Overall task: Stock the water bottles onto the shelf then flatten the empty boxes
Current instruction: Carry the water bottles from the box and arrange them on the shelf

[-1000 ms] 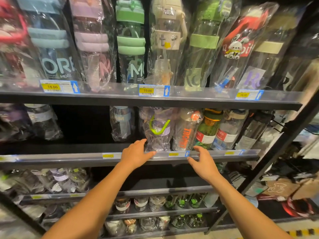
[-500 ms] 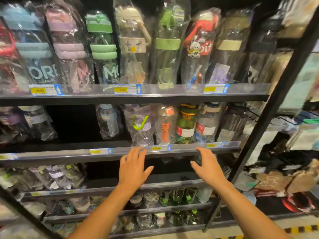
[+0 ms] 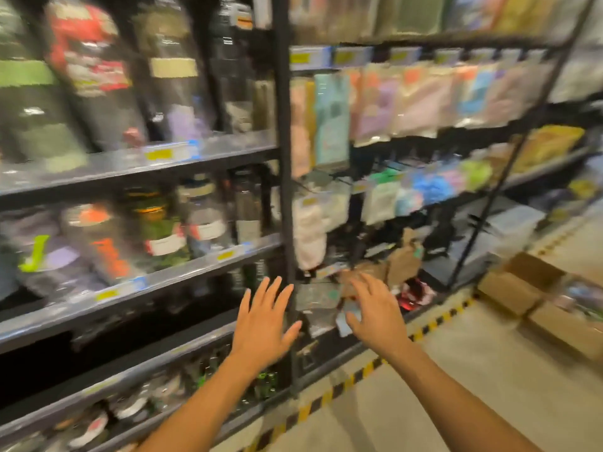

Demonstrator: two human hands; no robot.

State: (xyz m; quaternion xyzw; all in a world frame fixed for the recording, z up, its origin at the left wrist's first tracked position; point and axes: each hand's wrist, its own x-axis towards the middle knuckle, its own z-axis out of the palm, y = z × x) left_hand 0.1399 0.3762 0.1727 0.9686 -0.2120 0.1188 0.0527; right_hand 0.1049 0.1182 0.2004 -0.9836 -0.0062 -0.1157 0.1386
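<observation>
From the head camera, the only view we have, the whole picture is smeared, so we read shapes and not labels. The left hand hangs in the air in front of the shelf, just beside the dark upright post at its right end, with fingers straight and spread and nothing in it. The right hand is level with it, past the post, fingers loosely fanned and also empty. Neither hand touches the shelf edge or any product.

The water bottles we can make out stand wrapped in clear film in rows behind the front rail, on this shelf and on the one above it. The cardboard boxes sit on the floor at the far right, beyond the yellow-and-black striped line and well apart from both hands. Their tops look open, and something pale shows in the one nearest the right edge, but we cannot tell what it is.

We judge this to be the gap between placing and fetching, with stocking probably not finished. The next move calls for stepping right, bending to the boxes and checking them. If bottles remain, we take them with both hands. If not, we fold the flaps and press the box flat.
</observation>
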